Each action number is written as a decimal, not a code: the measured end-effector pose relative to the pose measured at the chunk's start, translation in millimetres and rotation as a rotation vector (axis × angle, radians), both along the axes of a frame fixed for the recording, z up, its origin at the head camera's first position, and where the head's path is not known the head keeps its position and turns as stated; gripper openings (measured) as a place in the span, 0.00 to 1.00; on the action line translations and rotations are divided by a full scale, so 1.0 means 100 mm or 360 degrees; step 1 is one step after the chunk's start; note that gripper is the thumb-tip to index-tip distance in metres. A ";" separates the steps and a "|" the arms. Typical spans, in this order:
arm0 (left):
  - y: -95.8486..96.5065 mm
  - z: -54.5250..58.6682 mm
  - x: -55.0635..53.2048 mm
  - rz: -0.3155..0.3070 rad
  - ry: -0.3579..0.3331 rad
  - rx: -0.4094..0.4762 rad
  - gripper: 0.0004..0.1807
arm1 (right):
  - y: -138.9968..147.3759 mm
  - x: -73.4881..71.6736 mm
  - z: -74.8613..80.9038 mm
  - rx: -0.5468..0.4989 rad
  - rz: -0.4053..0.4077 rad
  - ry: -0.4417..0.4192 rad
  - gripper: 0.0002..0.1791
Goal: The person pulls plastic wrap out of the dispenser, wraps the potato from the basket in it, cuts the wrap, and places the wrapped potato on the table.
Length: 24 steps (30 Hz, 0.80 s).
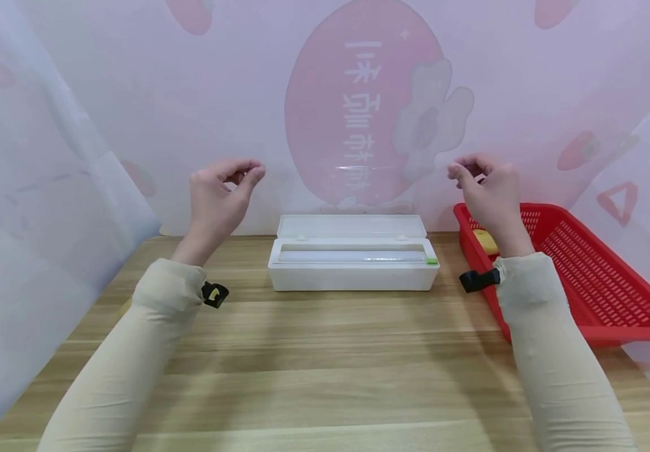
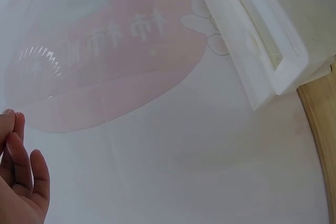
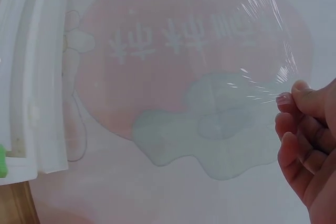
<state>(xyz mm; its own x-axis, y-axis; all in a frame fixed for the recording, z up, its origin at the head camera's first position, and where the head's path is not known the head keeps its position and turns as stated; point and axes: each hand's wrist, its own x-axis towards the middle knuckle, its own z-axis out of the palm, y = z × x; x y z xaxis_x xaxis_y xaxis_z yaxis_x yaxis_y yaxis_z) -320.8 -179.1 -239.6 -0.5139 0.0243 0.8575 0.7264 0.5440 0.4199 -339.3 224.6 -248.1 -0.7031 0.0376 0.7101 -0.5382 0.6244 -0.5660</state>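
Note:
A sheet of clear cling film is stretched between my two raised hands, nearly invisible except for its glints. My left hand pinches one corner of it between thumb and forefinger. At the opposite corner my right hand pinches the film, and creases fan out from those fingertips in the right wrist view. Below and between the hands, a white cling film dispenser box sits on the table with its lid tipped back. Inside lies the film roll; a green slider is at its right end.
On the right stands a red plastic basket, with a yellow item inside, partly behind my right wrist. A pale printed curtain hangs close behind the box and along both sides of the wooden table.

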 end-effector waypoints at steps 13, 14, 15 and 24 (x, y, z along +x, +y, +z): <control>0.01 0.18 0.06 0.0053 0.0035 0.0035 0.05 | 0.01 0.02 0.20 0.0017 0.0047 0.0146 0.18; 0.01 0.19 0.06 0.0058 0.0033 0.0041 0.05 | 0.01 0.02 0.20 0.0011 0.0043 0.0154 0.18; 0.01 0.20 0.06 0.0062 0.0033 0.0049 0.05 | 0.01 0.03 0.21 0.0006 0.0034 0.0159 0.19; 0.19 0.44 0.30 0.0071 0.0121 0.0096 0.05 | 0.00 0.06 0.35 -0.0016 -0.0007 0.0253 0.21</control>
